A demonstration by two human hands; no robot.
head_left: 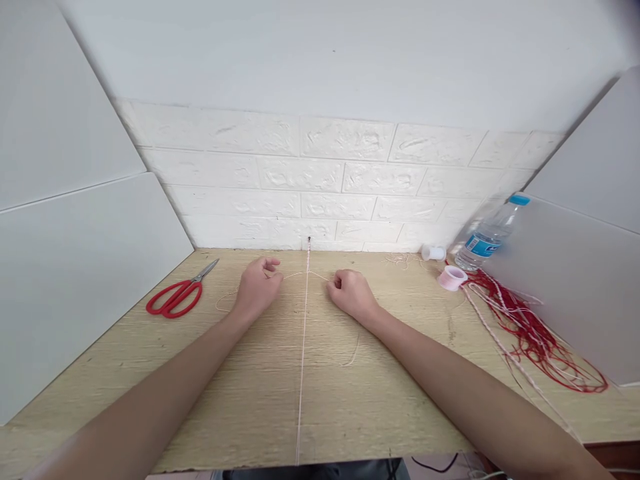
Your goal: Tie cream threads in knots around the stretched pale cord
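Pinching a thin pale pink working thread (295, 274) with both hands, my left hand (257, 288) and right hand (350, 293) closed on its ends at frame centre, across the taut pale vertical cord (302, 360) pinned at the wall. Looks like an early knot: nothing built up below yet, most cord bare. Red-handled scissors (175, 297) sit untouched, left.

Two bare forearms, no sleeves, no rings or watch on left grip (257, 288) or right grip (351, 293).
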